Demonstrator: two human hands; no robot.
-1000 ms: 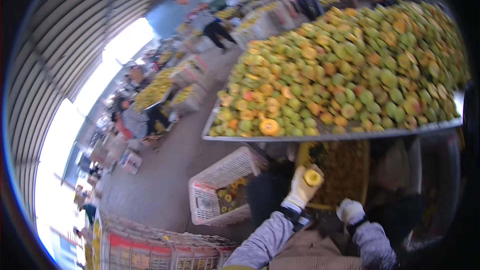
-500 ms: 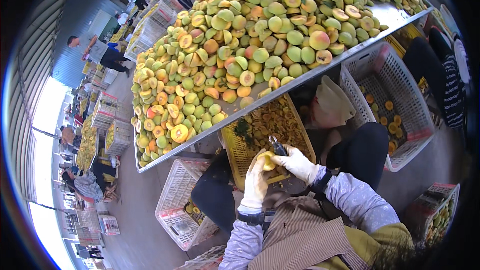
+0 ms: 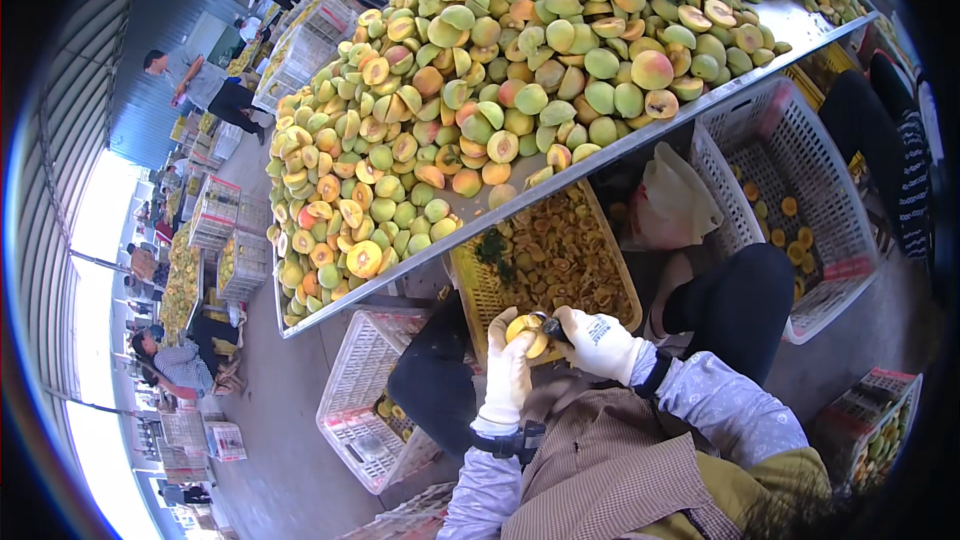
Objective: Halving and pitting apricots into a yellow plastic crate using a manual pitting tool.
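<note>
- Fruit (image 3: pixel 527 336), cut and yellow, gripped between thumb and fingers of the gloved left hand (image 3: pixel 508 370).
- Close beside, in the gloved right hand (image 3: pixel 605 348), a small dark tool (image 3: pixel 553 330), held in closed fingers.
- Just changed: tool brought in against the cut face, tip pointing away beyond it half a second ago; exact contact too small to tell.
- Probably, from that shift, working of the flesh now under way rather than only readied.
- Right under both hands, near end of a yellow crate (image 3: pixel 475 275), strewn with brownish scraps and a dark green clump.
- To either side, a white crate at left (image 3: pixel 350 420) and a grey-white crate at right (image 3: pixel 835 180), both with cut pieces inside.
- Beyond, metal tray (image 3: pixel 520 205) under a large heap (image 3: pixel 540 70) of green and orange fruit, many halved.
</note>
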